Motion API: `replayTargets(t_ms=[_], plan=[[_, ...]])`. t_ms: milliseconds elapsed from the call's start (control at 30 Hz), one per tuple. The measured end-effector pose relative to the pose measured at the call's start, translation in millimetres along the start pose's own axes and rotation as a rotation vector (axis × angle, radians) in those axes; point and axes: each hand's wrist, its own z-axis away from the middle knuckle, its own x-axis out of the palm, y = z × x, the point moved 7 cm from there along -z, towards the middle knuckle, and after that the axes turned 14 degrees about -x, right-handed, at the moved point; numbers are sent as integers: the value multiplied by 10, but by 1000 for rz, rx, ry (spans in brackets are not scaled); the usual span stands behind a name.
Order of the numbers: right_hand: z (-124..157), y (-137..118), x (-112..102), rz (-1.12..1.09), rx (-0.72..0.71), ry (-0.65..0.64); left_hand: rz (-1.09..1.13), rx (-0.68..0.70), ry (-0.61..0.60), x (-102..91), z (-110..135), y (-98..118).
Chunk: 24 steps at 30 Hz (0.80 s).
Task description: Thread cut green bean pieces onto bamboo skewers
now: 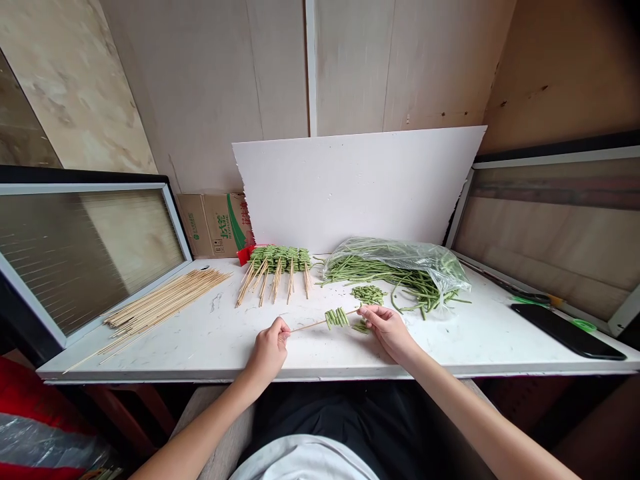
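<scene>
My left hand (270, 343) is closed round the bare end of a thin wooden skewer (307, 326), which I hold slightly tilted above the table. Several short pieces of green long bean (337, 318) sit crosswise on it, side by side. At the skewer's tip, the fingers of my right hand (384, 325) are pinched together on a cut bean piece, mostly hidden by the fingers. Just behind my right hand lies a small pile of cut bean pieces (369, 294). A few more cut pieces (361, 327) lie under the right hand, partly covered.
Finished bean skewers (280, 257) are stacked at the back, sticks toward me. Bare skewers (165, 303) lie on the left. A clear plastic bag (400, 250) of long beans (370, 269) rests at the back right. A black phone (567, 330) lies near the right edge of the white table (210, 347).
</scene>
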Motion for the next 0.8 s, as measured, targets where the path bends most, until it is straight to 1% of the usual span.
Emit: replayTargets(t_ms=[100,267,367,500,633,733,800], plan=[[3,-37,31,54,-35,-47,7,-7,-16,11,3,0],[67,-132,200,203,-39,-153,6,6,-80,48,24,48],[95,-142,227,224,-32,-126,17,-5,-73,40,28,71],[82,-144,173,315,-87,-92,68,-20,-64,38,20,73],[19,-224,95,375,-196,-117,96,-41,-35,27,8,32],[-49,-301,-41,449,-265,-103,90,-33,5,-3,11,19],[-94,-328,-165,578,-297,-66,86,-17,20,-20,18,30]])
